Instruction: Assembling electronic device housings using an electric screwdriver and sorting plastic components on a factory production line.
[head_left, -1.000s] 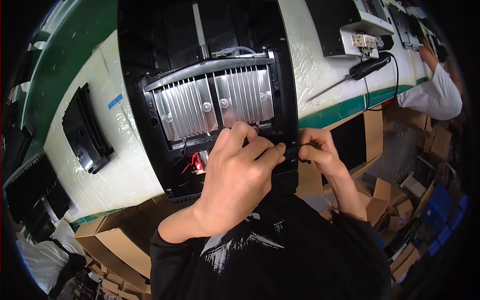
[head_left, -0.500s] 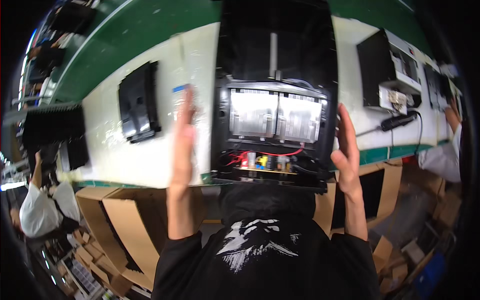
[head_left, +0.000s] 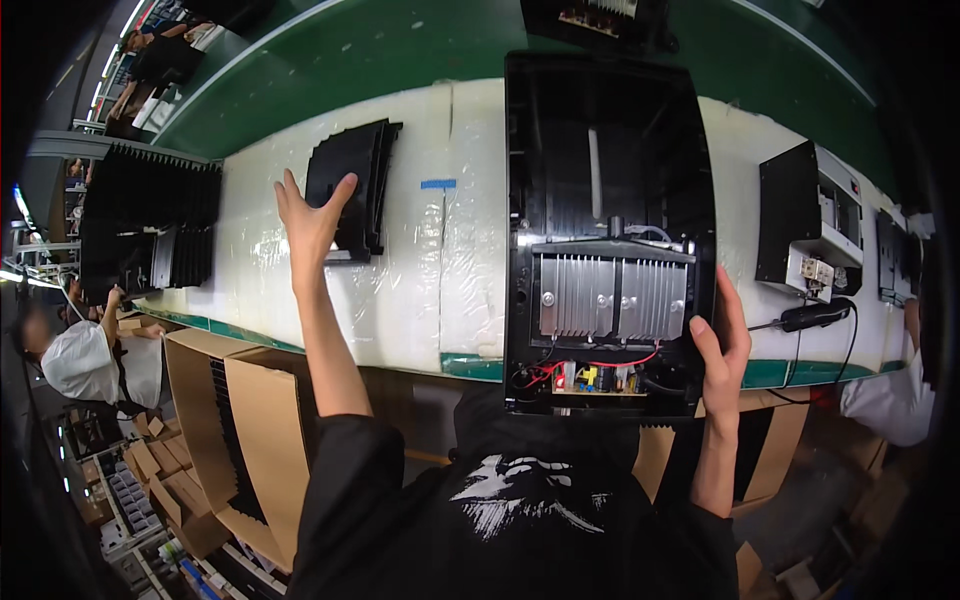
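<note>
Blk casing [head_left: 555, 150]: long rect. box, glossy plastic, lies open side up on the bench [head_left: 470, 250], R of center; near end juts past bench's front edge.
Heat sinks [head_left: 655, 300]: two, side by side in casing's near half; bare silver metal, thin parallel ribs, round screw heads showing.
Circuit board [head_left: 600, 385]: narrow strip at casing's near end, w/ yellow + blue parts; red wires [head_left: 545, 373] curl at its L.
Right hand [head_left: 725, 350]: at casing's R edge, thumb by rim, fingers along outer side, loosely bent; can't tell how firm the hold.
Left hand [head_left: 315, 225]: spread wide, thumb well apart from fingers, nothing in grasp; at the blk panel [head_left: 368, 150], contact unclear.
Panel: molded plastic, stepped edge, L of casing, well apart.
Bench top: white, crinkled clear film over it, green border; blue tape [head_left: 438, 184] btwn panel + casing.
Far R: corded screwdriver [head_left: 812, 316], dark handle, thin shaft, near blk-and-silver unit [head_left: 790, 205].
Below, L: brown cardboard carton [head_left: 270, 420], flaps up.
</note>
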